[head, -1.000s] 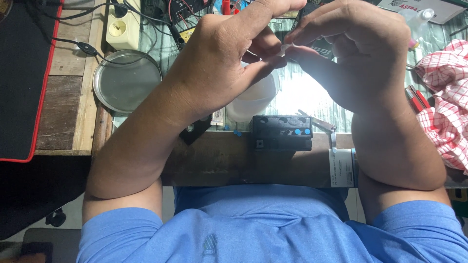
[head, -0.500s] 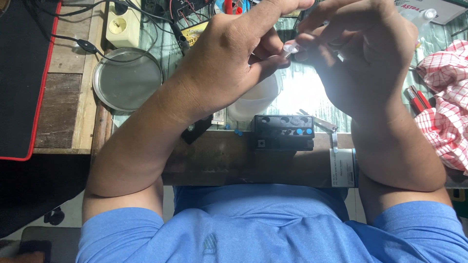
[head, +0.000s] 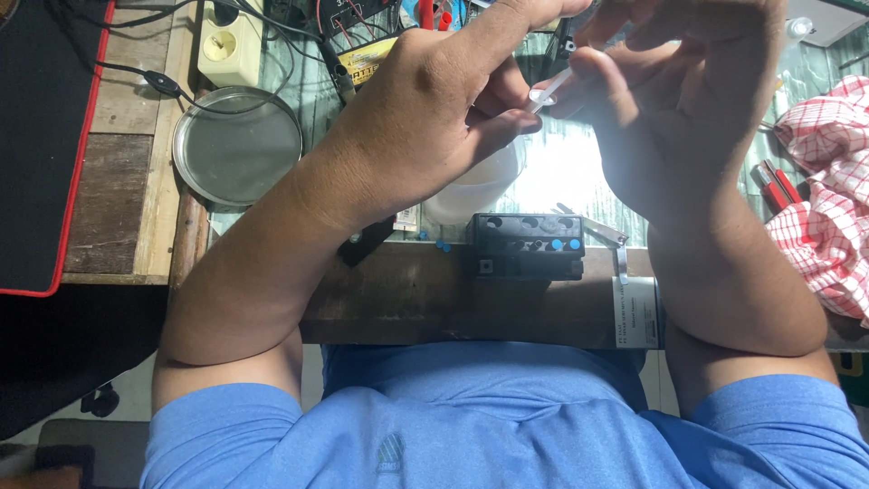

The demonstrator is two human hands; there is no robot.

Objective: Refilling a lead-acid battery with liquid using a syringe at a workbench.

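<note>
My left hand [head: 444, 109] and my right hand [head: 674, 100] are raised together above the workbench, fingertips meeting. Between them they pinch a small thin white stick-like part [head: 549, 91]; its far end is hidden by my fingers. Below the hands lies a black rectangular block [head: 527, 246] with round holes and blue dots, at the wooden bench edge. A white round tub [head: 471, 192] stands just under my left palm, mostly hidden.
A round clear glass dish [head: 237, 147] lies at the left. A beige power socket [head: 231, 43] with black cables sits at the back left. A black mat with red trim [head: 41, 145] covers the far left. A red-checked cloth [head: 828, 195] and red-handled pliers [head: 777, 186] lie at the right.
Both hands have drifted slightly up and to the right, fingers shifting around the small white part. The items on the bench have not moved.
</note>
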